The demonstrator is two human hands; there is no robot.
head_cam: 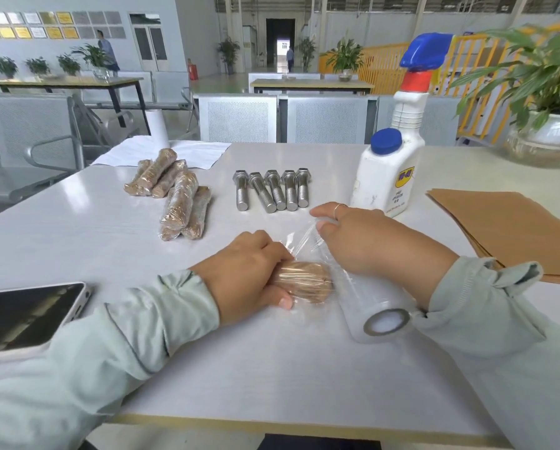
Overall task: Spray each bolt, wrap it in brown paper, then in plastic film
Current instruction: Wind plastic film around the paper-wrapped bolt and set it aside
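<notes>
My left hand (246, 274) grips a bolt wrapped in brown paper (308, 280) lying on the white table, with clear film stretched over it. To its right, my right hand (366, 245) holds the roll of plastic film (366, 306), thumb on the loose film edge. Several bare steel bolts (272, 191) lie in a row behind my hands. Left of them is a pile of several finished bolts in paper and film (174, 193). A white spray bottle (392, 157) with a blue trigger stands at the back right. Brown paper sheets (512, 228) are stacked on the right.
A phone (25, 316) lies face up at the left table edge. A white paper roll (157, 128) and its sheet (174, 152) sit at the back left. A potted plant (545, 125) stands at the far right corner. Metal seats stand beyond the table.
</notes>
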